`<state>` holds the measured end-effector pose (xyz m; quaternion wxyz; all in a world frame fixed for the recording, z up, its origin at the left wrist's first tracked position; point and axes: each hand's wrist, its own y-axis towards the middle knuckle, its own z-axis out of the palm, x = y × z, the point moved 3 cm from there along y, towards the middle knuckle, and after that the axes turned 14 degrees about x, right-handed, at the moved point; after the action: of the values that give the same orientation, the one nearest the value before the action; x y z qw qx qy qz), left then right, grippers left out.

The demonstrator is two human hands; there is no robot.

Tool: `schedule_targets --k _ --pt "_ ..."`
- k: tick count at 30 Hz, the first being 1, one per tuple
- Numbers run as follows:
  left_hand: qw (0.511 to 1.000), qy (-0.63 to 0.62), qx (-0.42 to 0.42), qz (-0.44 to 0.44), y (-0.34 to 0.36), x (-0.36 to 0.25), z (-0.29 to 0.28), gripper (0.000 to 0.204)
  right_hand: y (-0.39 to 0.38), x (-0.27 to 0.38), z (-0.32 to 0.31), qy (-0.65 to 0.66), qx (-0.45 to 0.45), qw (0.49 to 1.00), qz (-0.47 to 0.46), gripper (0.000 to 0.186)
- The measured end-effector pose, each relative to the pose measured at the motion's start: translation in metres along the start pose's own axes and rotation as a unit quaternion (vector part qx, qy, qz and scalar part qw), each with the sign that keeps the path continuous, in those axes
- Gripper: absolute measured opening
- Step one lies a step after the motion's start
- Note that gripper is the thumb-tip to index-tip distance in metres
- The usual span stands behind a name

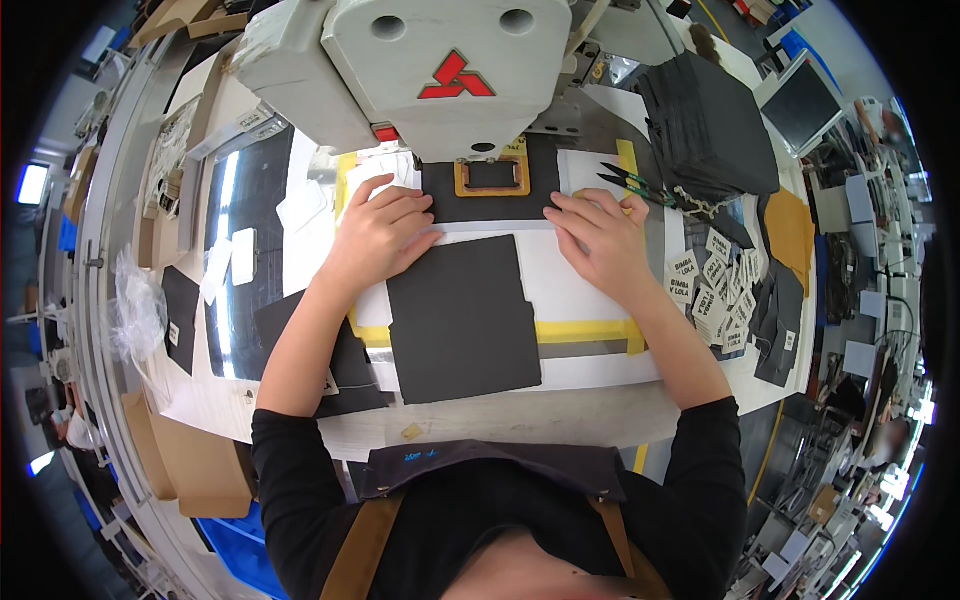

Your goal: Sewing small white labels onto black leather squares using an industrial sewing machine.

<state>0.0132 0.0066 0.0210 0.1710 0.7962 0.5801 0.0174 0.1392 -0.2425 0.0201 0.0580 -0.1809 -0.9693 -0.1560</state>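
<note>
A dark grey fabric panel point(440, 200) lies under the head of a large pale sewing machine point(445, 60), with a small orange-brown clamp frame point(463, 187) over its middle. At the panel's left end, my left hand point(385, 232) rests with fingers stretched and apart. My right hand point(605, 240) lies at its right end, fingertips by the edge, fingers loosely spread. Neither hand grips anything visible. Between my forearms a second dark panel point(465, 320) lies flat, partly over a yellow-taped white sheet point(590, 300). Green-handled scissors point(632, 182) lie just beyond my right hand.
A tall stack of dark panels point(705, 125) stands at the back right. Several printed labels point(715, 290) are scattered right of my forearm. White cards point(243, 255) and more dark pieces point(350, 375) lie left. A clear plastic bag point(138, 305) sits at the table's left edge.
</note>
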Motion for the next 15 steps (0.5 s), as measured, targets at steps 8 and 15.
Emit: schedule_targets --k 8,15 --pt "1.000 0.004 -0.001 0.008 -0.002 0.004 -0.002 0.016 -0.019 -0.025 -0.055 0.082 0.140 0.981 0.110 0.035" --pt "1.000 0.001 0.002 0.004 0.003 0.003 0.002 0.017 -0.103 -0.058 -0.104 0.171 0.250 0.904 0.302 0.028"
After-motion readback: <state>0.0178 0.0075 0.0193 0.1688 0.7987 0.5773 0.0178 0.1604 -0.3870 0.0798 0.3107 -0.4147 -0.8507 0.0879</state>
